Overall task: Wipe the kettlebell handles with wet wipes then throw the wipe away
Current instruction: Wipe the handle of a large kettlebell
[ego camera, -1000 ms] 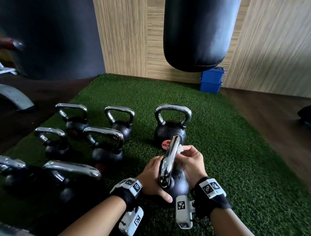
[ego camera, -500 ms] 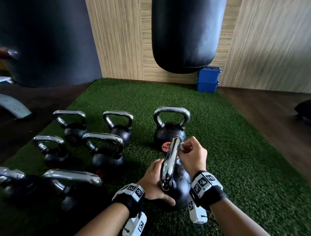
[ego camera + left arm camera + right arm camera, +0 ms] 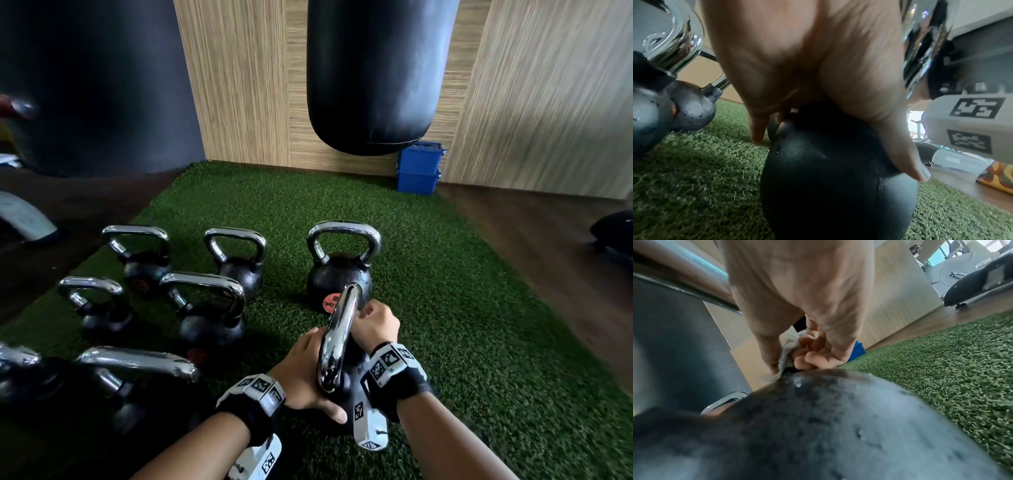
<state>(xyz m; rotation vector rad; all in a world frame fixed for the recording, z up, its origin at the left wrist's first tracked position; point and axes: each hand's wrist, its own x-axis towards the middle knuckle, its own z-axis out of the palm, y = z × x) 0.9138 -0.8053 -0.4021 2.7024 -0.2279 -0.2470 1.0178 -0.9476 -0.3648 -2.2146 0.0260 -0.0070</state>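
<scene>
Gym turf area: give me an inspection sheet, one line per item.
Surface: green turf, dark floor beside it.
Job's things: kettlebell upright between both hands, chrome handle edge-on; crumpled wipe in the right hand.
Clutter: seven more kettlebells to the left and behind.
Hands: left hand rests spread on the ball; right hand grips the wipe at the handle's far post.
Cables: nothing seen.
Surroundings: hanging punch bag, blue boxes, wood-panel wall.
</scene>
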